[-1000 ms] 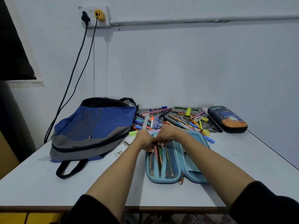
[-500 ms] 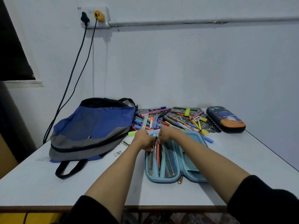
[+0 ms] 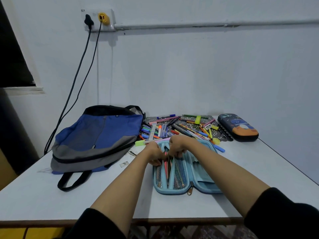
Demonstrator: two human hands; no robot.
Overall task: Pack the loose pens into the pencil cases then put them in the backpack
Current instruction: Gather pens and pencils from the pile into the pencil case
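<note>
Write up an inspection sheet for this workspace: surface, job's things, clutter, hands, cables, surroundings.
Surface: white table, set against the wall.
Job's things: open pencil case in front, with packed pens in its mesh pockets; loose pens heaped behind it; dark pencil case shut, far right; backpack lying flat, left.
Clutter: dark mat under the heap; paper scrap beside the backpack.
Hands: left hand and right hand at the open case's far end, fingers curled among the pens; exact grip unclear.
Cables: two black cables drop from the socket behind the backpack.
Surroundings: plain wall with a conduit; dark window, left.
</note>
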